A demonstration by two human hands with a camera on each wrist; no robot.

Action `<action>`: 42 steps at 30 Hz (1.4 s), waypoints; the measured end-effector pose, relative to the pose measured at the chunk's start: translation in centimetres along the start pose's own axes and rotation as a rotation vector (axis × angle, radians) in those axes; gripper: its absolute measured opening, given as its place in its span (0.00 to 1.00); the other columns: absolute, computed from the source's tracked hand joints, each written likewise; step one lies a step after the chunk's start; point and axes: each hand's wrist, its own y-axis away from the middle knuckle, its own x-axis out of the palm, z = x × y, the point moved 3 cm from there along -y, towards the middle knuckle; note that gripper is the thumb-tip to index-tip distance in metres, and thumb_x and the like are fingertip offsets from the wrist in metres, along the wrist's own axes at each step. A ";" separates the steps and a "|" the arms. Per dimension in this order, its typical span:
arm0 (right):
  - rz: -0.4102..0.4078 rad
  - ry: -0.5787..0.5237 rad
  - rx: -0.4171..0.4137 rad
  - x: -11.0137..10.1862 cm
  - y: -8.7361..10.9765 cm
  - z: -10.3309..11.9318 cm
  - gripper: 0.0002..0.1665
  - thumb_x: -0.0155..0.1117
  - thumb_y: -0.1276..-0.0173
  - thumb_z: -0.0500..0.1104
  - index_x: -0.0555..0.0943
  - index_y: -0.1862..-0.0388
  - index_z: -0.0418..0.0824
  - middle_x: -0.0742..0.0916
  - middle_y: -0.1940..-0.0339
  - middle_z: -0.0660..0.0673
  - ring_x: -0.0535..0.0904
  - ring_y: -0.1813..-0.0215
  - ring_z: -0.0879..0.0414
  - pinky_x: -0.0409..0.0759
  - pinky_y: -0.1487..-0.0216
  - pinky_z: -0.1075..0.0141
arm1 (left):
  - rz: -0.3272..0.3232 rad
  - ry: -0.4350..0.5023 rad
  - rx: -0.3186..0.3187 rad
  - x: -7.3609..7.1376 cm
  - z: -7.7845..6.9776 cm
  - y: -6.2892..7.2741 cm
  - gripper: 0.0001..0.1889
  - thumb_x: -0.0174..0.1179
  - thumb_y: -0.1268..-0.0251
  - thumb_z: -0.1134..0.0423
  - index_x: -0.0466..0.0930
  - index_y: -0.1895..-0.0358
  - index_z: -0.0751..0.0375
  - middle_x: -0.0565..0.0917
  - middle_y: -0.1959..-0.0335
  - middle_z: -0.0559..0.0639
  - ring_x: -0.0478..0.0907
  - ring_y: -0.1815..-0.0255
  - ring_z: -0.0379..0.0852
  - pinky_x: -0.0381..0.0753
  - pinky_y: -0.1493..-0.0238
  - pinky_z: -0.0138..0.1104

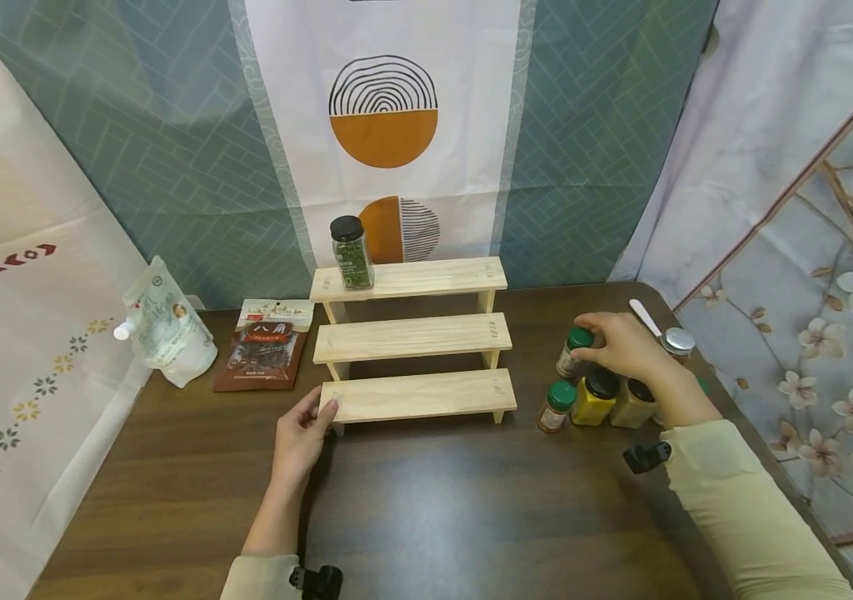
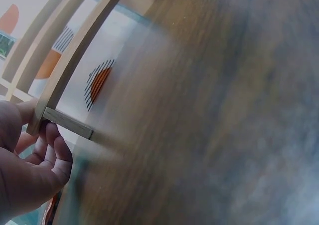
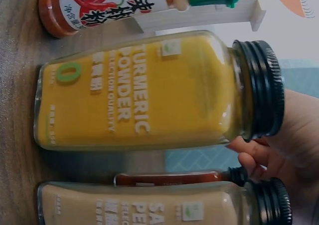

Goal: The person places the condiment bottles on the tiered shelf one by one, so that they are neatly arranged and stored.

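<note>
My left hand [image 1: 301, 433] grips the left end of the lowest step of a three-tier wooden rack [image 1: 415, 396], thumb on top and fingers curled beneath. In the left wrist view those fingers [image 2: 52, 145] sit by the short leg. At the right, my right hand [image 1: 625, 343] pinches the green cap of a small spice jar [image 1: 568, 364] between thumb and fingers. Nearer me stand a chili powder jar [image 1: 551, 418] with a green cap, a turmeric powder bottle [image 3: 144, 95] and a tan powder bottle [image 3: 144, 205], both black-capped.
A black-capped jar of green flakes [image 1: 353, 257] stands on the rack's top step, at its left. Left of the rack lie a brown star anise packet [image 1: 261, 346] and a white spouted pouch [image 1: 172, 329]. A silver-lidded jar [image 1: 677, 342] and a white spoon handle [image 1: 645, 317] are behind my right hand.
</note>
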 end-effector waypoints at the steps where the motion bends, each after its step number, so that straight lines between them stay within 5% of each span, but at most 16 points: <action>1: 0.001 0.010 0.004 0.1 0.0 0.0 0.32 0.79 0.40 0.42 0.80 0.41 0.28 0.88 0.56 0.33 0.85 0.60 0.43 0.83 0.56 0.47 | 0.004 0.001 -0.001 0.0 0.0 0.0 0.27 0.64 0.27 0.59 0.73 0.30 0.68 0.83 0.62 0.58 0.77 0.69 0.37 0.78 0.67 0.27; 20: -0.270 0.025 -0.141 -0.7 -0.5 1.1 0.26 0.80 0.42 0.41 0.84 0.50 0.26 0.88 0.59 0.34 0.87 0.61 0.39 0.85 0.60 0.45 | 0.016 -0.009 0.010 0.1 0.1 -0.1 0.27 0.64 0.27 0.60 0.72 0.30 0.69 0.83 0.61 0.60 0.78 0.69 0.37 0.78 0.67 0.27; 34: -0.358 -0.018 -0.119 -2.7 -2.1 2.9 0.23 0.80 0.41 0.41 0.85 0.49 0.32 0.89 0.60 0.37 0.84 0.59 0.41 0.80 0.57 0.45 | 0.023 0.002 0.006 -0.1 0.1 -0.1 0.27 0.63 0.27 0.60 0.72 0.30 0.69 0.83 0.60 0.60 0.78 0.68 0.36 0.79 0.67 0.26; 42: -0.361 -0.048 -0.095 -4.0 -3.1 4.7 0.25 0.78 0.38 0.43 0.84 0.45 0.32 0.87 0.51 0.34 0.84 0.54 0.36 0.80 0.52 0.42 | 0.012 0.027 0.008 0.0 0.2 -0.2 0.26 0.64 0.27 0.62 0.73 0.30 0.69 0.83 0.59 0.61 0.79 0.69 0.37 0.79 0.67 0.25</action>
